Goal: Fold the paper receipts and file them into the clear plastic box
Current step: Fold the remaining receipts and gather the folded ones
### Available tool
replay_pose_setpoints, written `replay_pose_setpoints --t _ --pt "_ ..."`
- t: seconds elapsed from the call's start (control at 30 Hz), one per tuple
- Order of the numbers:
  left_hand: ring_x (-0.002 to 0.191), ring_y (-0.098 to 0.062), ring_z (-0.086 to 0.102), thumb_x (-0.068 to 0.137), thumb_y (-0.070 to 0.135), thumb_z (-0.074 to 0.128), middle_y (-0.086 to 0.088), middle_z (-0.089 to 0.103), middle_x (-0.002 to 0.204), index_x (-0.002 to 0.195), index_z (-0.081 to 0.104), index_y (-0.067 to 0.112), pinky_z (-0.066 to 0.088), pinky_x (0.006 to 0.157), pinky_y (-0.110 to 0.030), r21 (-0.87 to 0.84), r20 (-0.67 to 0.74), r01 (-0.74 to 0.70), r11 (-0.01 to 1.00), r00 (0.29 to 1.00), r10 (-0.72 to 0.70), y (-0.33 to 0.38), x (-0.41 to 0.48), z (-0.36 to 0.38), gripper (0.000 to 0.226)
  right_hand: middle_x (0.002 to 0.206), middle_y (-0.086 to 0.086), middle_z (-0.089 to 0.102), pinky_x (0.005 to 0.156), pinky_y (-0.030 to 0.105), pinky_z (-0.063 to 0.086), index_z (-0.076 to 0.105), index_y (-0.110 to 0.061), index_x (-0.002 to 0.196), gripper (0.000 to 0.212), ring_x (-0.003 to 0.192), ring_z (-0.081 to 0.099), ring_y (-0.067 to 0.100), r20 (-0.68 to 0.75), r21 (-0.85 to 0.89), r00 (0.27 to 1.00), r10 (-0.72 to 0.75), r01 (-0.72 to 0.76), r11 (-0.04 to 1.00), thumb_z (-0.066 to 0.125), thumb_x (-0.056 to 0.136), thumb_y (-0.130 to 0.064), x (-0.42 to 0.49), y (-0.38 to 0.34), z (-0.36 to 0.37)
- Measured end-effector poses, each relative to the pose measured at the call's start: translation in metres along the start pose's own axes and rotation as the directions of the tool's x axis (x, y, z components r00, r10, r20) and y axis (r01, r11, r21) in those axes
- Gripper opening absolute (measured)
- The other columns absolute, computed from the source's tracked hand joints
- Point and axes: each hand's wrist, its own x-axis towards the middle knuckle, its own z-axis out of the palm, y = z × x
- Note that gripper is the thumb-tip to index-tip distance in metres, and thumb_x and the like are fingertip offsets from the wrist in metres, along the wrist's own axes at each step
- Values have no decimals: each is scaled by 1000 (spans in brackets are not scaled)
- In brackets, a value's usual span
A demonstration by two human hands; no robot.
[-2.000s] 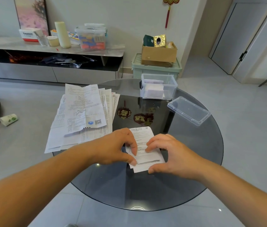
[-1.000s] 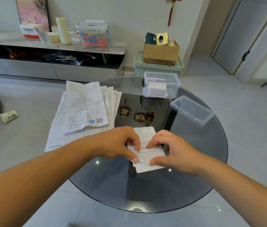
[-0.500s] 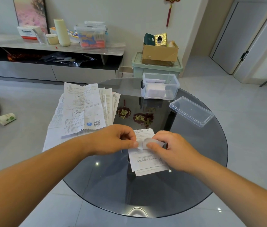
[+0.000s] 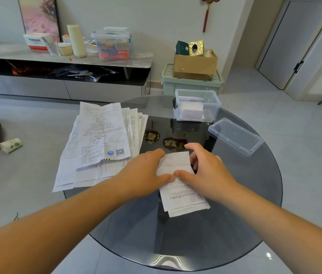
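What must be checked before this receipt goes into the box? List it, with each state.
1. Left hand and right hand grip the receipt: ok.
2. Receipt fully folded: not ok, its printed lower part lies flat beyond the flap.
3. Crease pressed flat: cannot tell, the hands cover it.
4. Clear plastic box open: ok, its lid lies beside it on the table.
5. Room in the box: ok, papers inside fill only part.

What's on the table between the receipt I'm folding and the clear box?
Head view: only bare glass tabletop between receipt and clear box, with two red-gold ornaments showing in it.
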Motion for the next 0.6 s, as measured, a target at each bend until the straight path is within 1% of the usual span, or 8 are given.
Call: replay_pose_setpoints --t 0.07,0.13,0.2,0.3,0.37,0.43,0.53,0.6 --pt "96 -11 61 89 43 69 7 61 117 122 43 29 52 75 -24 -38 -4 22 999 1000 -22 0 2 2 44 102 -17 50 106 42 34 34 -36 143 74 105 49 11 -18 -46 999 41 -42 998 71 82 -56 1 2 2" --pt "107 -16 59 89 39 71 3 51 132 136 35 31 49 83 -24 -63 -16 29 998 999 -30 0 4 4 59 106 -15 48 106 43 30 36 -38 141 71 112 47 14 -11 -72 998 61 -62 995 70 82 -59 2 3 3" --pt "112 -19 55 89 36 72 0 41 135 142 29 35 49 89 -27 -64 -26 25 998 999 -27 1 4 6 68 110 -15 45 106 43 29 37 -41 140 68 116 44 15 -1 -87 998 56 -56 995 68 83 -61 3 4 4" --pt "121 -22 46 91 34 70 2 29 132 142 30 42 48 101 -33 -50 -29 8 999 1000 -10 1 2 7 65 115 -15 44 107 43 26 34 -45 141 65 120 41 14 16 -99 999 35 -33 995 65 86 -59 2 5 3" --pt "129 -19 33 94 34 66 4 25 136 141 38 42 39 110 -34 -8 1 -18 1000 1000 18 2 0 8 55 116 -15 42 107 43 25 36 -47 141 60 121 40 14 35 -107 999 21 -17 994 63 89 -56 0 6 1" --pt "133 -16 27 98 34 61 5 25 140 138 47 41 33 113 -34 46 62 -33 998 998 30 2 -1 8 43 115 -14 41 107 42 24 40 -48 139 53 121 40 15 56 -101 998 11 -5 995 63 92 -50 -1 8 -2" --pt "132 -16 31 99 28 59 6 32 141 141 51 36 33 114 -35 63 142 7 998 990 -15 2 2 2 44 116 -12 41 107 42 24 49 -49 132 39 121 38 15 89 -114 996 12 -2 993 61 95 -45 -2 9 -6" --pt "125 -15 38 97 24 62 6 34 140 142 51 32 39 108 -32 55 178 26 998 983 -35 2 5 -4 47 117 -12 40 109 42 24 54 -48 129 33 122 37 15 108 -131 994 18 -4 991 59 97 -42 -2 10 -9"
